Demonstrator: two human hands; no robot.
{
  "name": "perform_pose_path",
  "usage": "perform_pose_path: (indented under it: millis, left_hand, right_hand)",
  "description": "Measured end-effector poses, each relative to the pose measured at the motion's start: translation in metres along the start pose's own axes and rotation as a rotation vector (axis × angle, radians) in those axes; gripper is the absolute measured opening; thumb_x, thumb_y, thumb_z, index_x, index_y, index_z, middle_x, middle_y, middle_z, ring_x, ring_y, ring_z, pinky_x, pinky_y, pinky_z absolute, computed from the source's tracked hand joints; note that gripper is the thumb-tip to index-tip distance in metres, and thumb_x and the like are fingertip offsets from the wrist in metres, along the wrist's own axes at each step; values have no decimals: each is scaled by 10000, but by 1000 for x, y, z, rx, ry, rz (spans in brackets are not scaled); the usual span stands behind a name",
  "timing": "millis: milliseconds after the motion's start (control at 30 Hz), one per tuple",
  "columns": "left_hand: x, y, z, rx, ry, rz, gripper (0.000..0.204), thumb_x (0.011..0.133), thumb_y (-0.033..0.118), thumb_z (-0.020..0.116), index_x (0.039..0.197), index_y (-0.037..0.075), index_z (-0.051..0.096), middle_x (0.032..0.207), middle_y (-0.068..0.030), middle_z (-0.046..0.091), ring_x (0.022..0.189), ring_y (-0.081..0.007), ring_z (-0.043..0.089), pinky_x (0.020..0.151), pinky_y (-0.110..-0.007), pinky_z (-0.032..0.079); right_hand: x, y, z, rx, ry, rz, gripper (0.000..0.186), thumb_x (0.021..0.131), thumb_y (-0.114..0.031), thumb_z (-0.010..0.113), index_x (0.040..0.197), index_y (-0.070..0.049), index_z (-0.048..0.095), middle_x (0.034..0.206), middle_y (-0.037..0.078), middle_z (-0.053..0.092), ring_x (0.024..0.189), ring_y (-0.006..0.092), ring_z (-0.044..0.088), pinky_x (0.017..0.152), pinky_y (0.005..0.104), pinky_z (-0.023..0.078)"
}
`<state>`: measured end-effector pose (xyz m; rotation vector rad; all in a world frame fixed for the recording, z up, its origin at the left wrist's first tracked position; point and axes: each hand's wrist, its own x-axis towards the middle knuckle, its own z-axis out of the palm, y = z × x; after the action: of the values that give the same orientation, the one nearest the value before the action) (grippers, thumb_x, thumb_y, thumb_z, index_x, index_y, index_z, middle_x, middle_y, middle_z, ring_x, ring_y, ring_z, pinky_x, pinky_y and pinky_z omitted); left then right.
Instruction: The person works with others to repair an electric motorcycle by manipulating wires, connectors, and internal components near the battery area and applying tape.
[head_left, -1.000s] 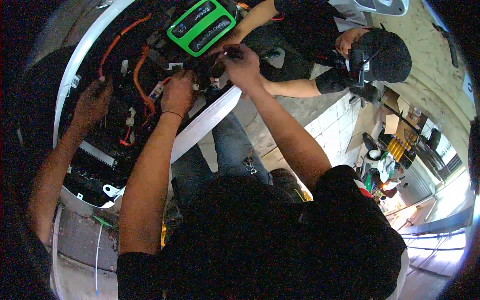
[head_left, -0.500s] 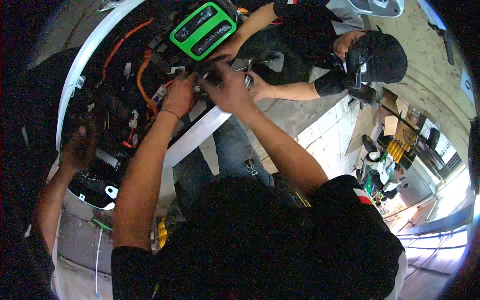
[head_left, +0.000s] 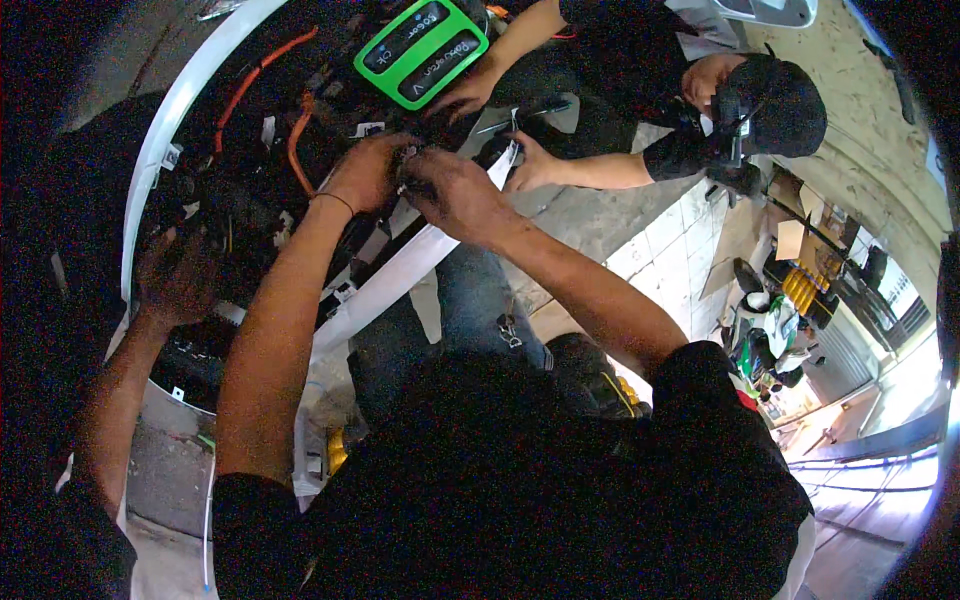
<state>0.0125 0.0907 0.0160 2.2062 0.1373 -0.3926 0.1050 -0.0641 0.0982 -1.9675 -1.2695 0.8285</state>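
Note:
Over the open engine bay of a vehicle, my two hands meet close to its white edge (head_left: 390, 290). My left hand (head_left: 366, 175) has its fingers curled inward, a thin dark band round the wrist. Beside it my right hand (head_left: 462, 198) is bent around a small dark part (head_left: 408, 168), which the fingers of both hands touch. Fingers and shadow cover most of this part, so I cannot make out its kind. Just beyond my hands lies a green-framed black box (head_left: 421, 52) with handwriting on its dark panels.
Orange cables (head_left: 245, 98) run through the bay at left. A co-worker in a black cap (head_left: 775, 108) reaches in from the right, one hand (head_left: 533, 165) at the white edge. Another person's hand (head_left: 180, 275) reaches in at left. Pale floor tiles (head_left: 670, 240) show at right.
My hands have drawn closer together around the dark part, and my right hand is less blurred. The other person's hand at left has moved slightly up and right. The whole view has shifted a little.

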Motion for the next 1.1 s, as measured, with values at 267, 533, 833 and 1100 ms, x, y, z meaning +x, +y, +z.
perform_pose_path:
  millis: [267, 533, 833, 1100]
  left_hand:
    - [4, 3, 6, 8, 109, -171, 457, 720, 267, 724, 1135, 101, 625, 1096, -175, 648, 1034, -364, 613, 909, -452, 498]
    - [8, 17, 9, -9, 90, -418, 472, 705, 389, 765, 1084, 127, 664, 1032, -166, 677, 964, -359, 648, 847, -472, 523]
    - [11, 22, 15, 200, 118, -326, 356, 731, 347, 752, 982, 105, 679, 977, -161, 682, 897, -350, 666, 804, -454, 538]
    - [4, 3, 27, 106, 324, -207, 311, 685, 194, 769, 945, 56, 671, 948, -180, 661, 898, -389, 638, 824, -452, 523]
  right_hand:
    - [11, 31, -33, -82, 23, 333, 290, 828, -110, 672, 1094, -13, 608, 941, 156, 685, 825, 272, 677, 750, 353, 528]
    - [31, 83, -40, 385, -41, 683, 246, 865, -80, 637, 1093, 13, 650, 957, 90, 694, 842, 163, 660, 759, 288, 531]
    - [32, 119, -37, 900, -47, 733, 228, 884, -187, 615, 1048, -41, 677, 994, 94, 697, 872, 191, 672, 737, 327, 533]
    - [9, 19, -24, -18, 12, 148, 260, 817, -76, 632, 1071, -23, 639, 913, 182, 670, 850, 311, 668, 767, 386, 535]
